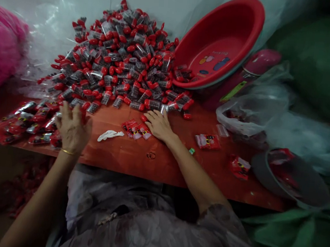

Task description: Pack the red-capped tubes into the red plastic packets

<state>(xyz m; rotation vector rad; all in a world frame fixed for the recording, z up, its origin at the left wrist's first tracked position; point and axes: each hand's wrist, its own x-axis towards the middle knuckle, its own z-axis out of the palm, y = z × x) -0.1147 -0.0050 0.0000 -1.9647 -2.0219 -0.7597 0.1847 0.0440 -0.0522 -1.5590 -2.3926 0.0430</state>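
My left hand (74,129), with a thin gold-coloured bracelet at the wrist, is raised at the right edge of a heap of filled red-and-clear packets (20,122). Its fingers are apart and I see nothing held in them. My right hand (159,125) lies low over the table, fingers curved down over a small container whose red cap (144,118) sticks out at the fingertips; the rest of it is hidden. Just left of that hand, flat red printed packets (135,129) lie fanned out. Behind both hands rises a large pile of clear, red-capped containers (124,60) with dark contents.
A red basin (221,39) leans at the back right beside a pink bottle (262,61). White plastic bags (248,112) and a grey bowl (297,180) stand at the right. A white strip (110,135) and rubber bands (151,155) lie on the red tabletop (126,156). Pink material (0,47) bulges at left.
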